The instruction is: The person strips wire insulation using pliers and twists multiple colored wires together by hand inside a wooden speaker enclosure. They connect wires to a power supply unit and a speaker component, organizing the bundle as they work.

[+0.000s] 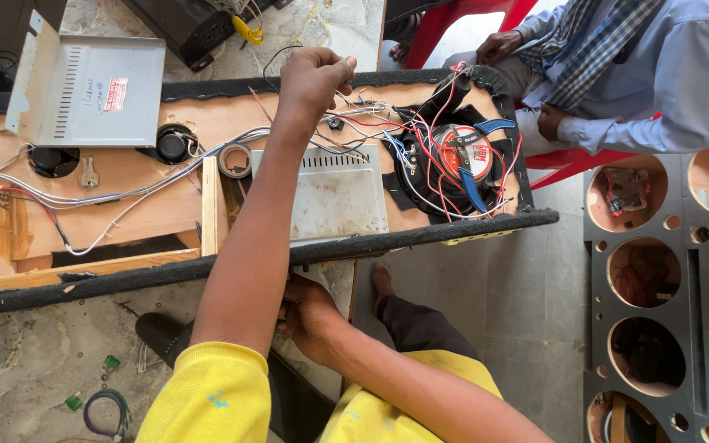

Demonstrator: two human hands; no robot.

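My left hand (pixel 315 78) reaches out over an open wooden speaker cabinet (pixel 166 123) and pinches a bunch of thin wires (pixel 363 107) above its far edge. These wires run to a silver metal amplifier box (pixel 340 197) and to a speaker with a red-and-white back (pixel 463 154), which sits in a tangle of red, white and blue leads. My right hand (pixel 309 316) sits low, close to my body. Its fingers are curled on the cabinet's black carpeted near rim (pixel 420 236), just below the amplifier box.
A grey metal cover (pixel 92 90) lies at the cabinet's far left, with a tape roll (pixel 235 160) near the middle. Another person (pixel 617 66) sits on a red chair at top right. A grey panel with round holes (pixel 683 328) lies on the right. A black sandal (pixel 162 332) and a wire coil (pixel 104 410) lie on the floor.
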